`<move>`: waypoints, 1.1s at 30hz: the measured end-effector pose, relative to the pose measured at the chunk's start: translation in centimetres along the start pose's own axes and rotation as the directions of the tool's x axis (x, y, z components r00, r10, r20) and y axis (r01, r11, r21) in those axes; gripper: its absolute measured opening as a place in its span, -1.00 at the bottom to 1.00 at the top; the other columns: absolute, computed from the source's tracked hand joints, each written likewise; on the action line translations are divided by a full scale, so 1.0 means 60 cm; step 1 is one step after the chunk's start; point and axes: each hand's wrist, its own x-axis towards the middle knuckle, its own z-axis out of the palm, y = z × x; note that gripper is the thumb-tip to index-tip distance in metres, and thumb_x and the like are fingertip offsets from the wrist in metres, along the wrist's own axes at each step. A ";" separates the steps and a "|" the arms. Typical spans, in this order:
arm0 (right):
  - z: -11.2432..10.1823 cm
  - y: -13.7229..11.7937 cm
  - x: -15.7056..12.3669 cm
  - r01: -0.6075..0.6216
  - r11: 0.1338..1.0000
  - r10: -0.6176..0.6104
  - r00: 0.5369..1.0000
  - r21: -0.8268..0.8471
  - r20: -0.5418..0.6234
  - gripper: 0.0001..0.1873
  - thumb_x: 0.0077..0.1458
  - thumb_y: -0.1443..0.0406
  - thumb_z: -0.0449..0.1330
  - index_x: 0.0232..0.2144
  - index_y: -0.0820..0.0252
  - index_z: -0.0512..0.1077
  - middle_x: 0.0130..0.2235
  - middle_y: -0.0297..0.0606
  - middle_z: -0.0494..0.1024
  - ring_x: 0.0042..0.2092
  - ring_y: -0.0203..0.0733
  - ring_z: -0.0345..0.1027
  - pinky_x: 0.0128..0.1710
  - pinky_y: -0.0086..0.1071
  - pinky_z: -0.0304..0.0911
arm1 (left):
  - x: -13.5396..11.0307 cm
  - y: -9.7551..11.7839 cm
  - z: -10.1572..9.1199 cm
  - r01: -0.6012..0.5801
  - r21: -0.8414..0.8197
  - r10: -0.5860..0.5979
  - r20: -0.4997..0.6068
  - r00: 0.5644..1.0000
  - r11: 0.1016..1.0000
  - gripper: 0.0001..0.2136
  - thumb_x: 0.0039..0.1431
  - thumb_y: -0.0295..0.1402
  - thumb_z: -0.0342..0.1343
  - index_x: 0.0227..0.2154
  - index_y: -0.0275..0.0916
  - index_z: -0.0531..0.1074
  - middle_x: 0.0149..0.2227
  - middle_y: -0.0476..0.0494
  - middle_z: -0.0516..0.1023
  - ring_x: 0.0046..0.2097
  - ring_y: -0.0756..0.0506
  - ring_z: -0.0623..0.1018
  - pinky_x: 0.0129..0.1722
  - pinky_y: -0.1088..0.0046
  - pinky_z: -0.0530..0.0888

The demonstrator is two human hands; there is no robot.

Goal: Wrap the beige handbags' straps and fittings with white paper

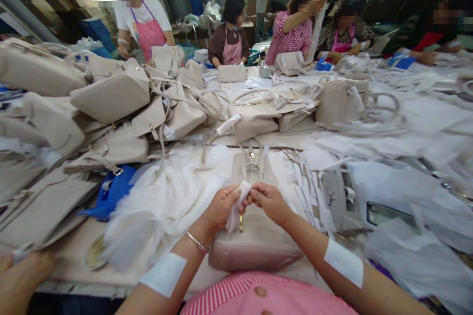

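Observation:
My left hand [220, 206] and my right hand [269, 200] meet above a beige handbag [254, 243] that lies in front of me. Both pinch a small white strip of paper or tissue [238, 202] between fingers and thumbs. The strip hangs down over the bag's metal clasp. The bag's handles [251, 160] stretch away from me across the table. A thin bracelet circles my left wrist, and white patches sit on both forearms.
A heap of beige handbags [111, 93] fills the left side, with a blue plastic piece [111, 192] beneath. White tissue [166, 192] lies left of my bag, white strips [310, 192] and wrapping on the right. Several people work at the far side. Another person's hand [18, 280] shows at bottom left.

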 end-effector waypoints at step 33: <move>0.040 0.037 -0.019 -0.234 0.971 0.218 0.953 -0.054 -0.211 -0.77 -0.14 0.19 0.30 -0.58 0.28 0.49 -0.56 -0.29 0.50 -0.47 -0.23 0.34 -0.43 -0.39 0.25 | -0.050 -0.001 0.003 -0.031 0.635 0.053 -0.015 0.999 0.772 -0.79 0.14 -0.37 -0.05 -0.41 -0.27 0.50 -0.47 -0.06 0.48 -0.40 -0.04 0.41 -0.38 0.49 0.34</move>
